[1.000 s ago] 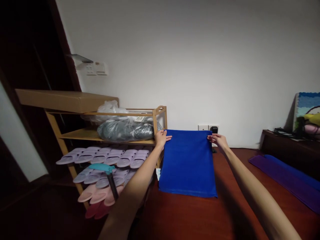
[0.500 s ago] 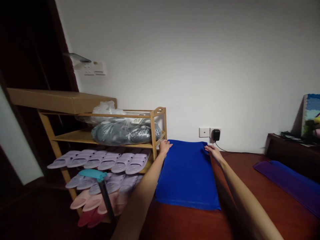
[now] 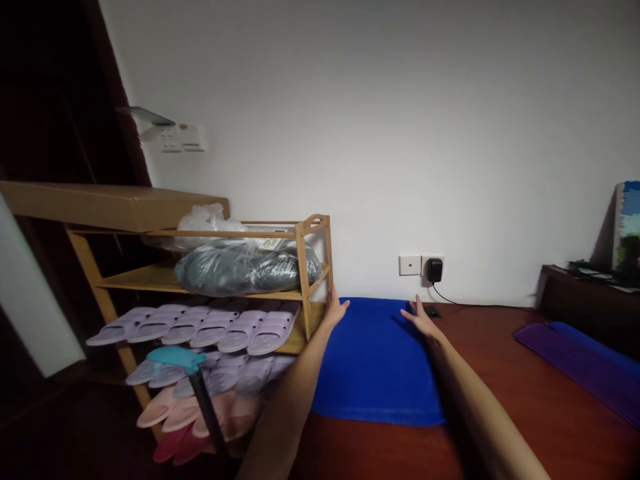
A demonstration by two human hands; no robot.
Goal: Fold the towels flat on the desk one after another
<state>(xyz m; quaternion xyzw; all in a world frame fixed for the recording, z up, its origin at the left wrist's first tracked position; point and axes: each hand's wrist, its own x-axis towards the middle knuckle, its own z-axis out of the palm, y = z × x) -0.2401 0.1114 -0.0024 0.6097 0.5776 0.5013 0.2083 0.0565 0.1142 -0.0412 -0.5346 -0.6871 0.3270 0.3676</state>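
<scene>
A blue cloth (image 3: 376, 363) lies flat on the reddish-brown wooden surface (image 3: 385, 453), its far edge close to the white wall. At its far left corner is my left hand (image 3: 337, 309), fingers apart and thumb pointing inward over the cloth. My right hand (image 3: 419, 317) is by the far right corner, fingers spread, with nothing held in it. Whether the fingertips touch the fabric is hard to tell.
Left stands a wooden shoe rack (image 3: 303, 267) with several slippers (image 3: 273, 330), a plastic-wrapped bundle (image 3: 245, 267) and a cardboard box (image 3: 125, 205). A black plug (image 3: 435, 269) sits in the wall. Purple folded cloth (image 3: 570, 360) lies right, near a dark ledge (image 3: 560, 287).
The cloth's far edge has come down from being held up by both hands and now lies flat. Both hands have let go, and their fingers have spread.
</scene>
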